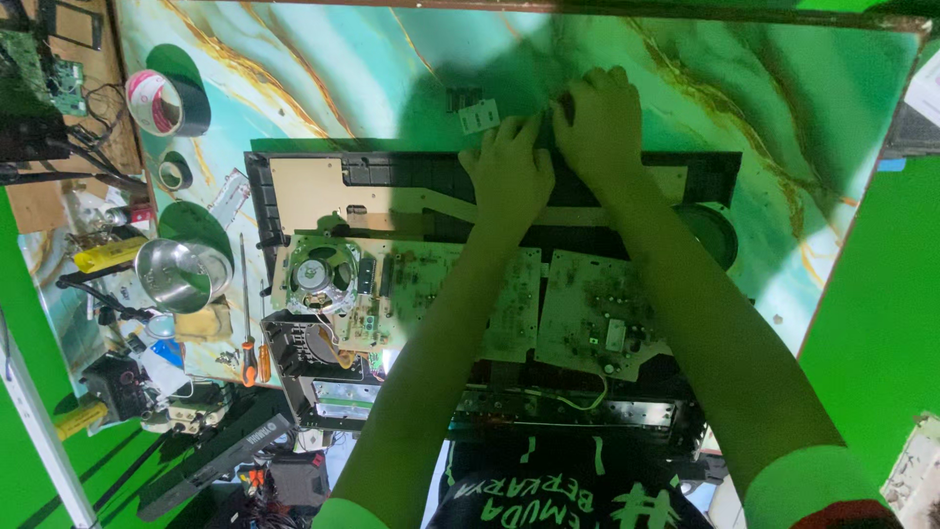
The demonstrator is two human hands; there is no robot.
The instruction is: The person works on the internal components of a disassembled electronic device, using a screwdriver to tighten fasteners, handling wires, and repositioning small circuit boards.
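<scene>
Two big things fill my view: the green marbled table and the opened black keyboard chassis lying across it. My left hand and right hand press side by side, fingers curled, on its far edge; whether they grip anything I cannot tell. Pressing hard could crack the beige circuit boards. Steel bowl, tape roll and screwdrivers crowd the left.

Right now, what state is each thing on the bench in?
Left hand: knuckles up, pressing on the far edge of the chassis.
Right hand: beside it, gripping the same edge.
Chassis: opened, insides exposed.
Circuit boards: bare, lying flat.
Speaker: uncovered, cone up.
Metal bowl: upright.
Screwdriver: lying unused.
</scene>
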